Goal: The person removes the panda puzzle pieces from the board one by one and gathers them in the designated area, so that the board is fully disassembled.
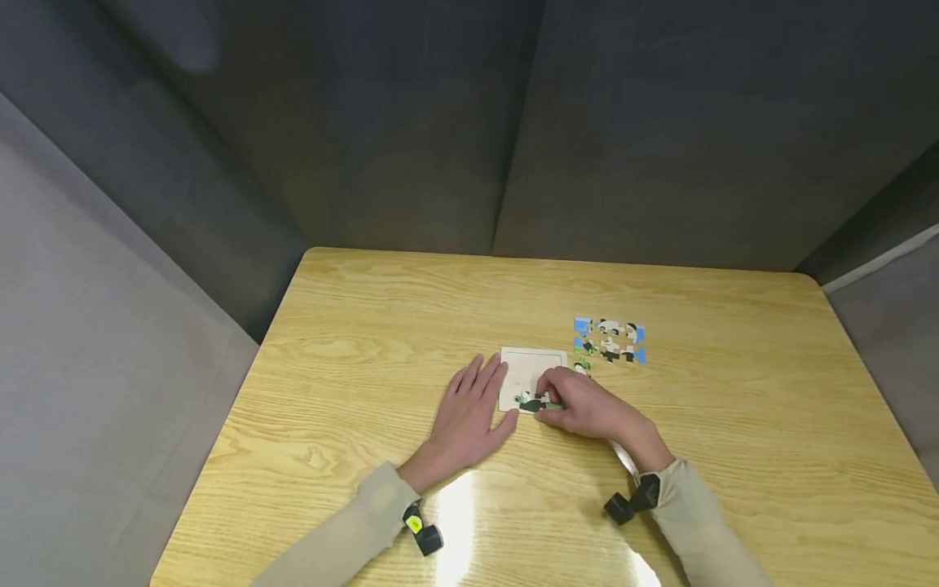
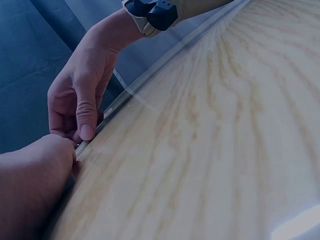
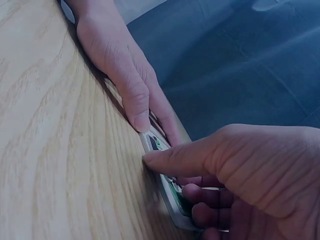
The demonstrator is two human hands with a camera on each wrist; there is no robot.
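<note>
A white square puzzle tray (image 1: 534, 365) lies on the wooden table (image 1: 367, 326). My left hand (image 1: 475, 403) lies flat beside the tray's left edge, fingers straight, thumb against its near corner (image 3: 136, 107). My right hand (image 1: 568, 401) is curled over the tray's near right part and pinches a panda puzzle piece (image 1: 534, 401) at the tray's front edge. In the right wrist view the thumb (image 3: 172, 159) presses against the piece (image 3: 158, 144) while the other fingers curl over it. The left wrist view shows the right hand (image 2: 75, 100) from the side, fingertips down at the tray's edge.
A cluster of joined panda puzzle pieces (image 1: 610, 340) with blue edges lies just right of and behind the tray. A small green piece (image 1: 583, 367) sits by the tray's right side. Dark padded walls (image 1: 469, 122) enclose the table on the far and lateral sides.
</note>
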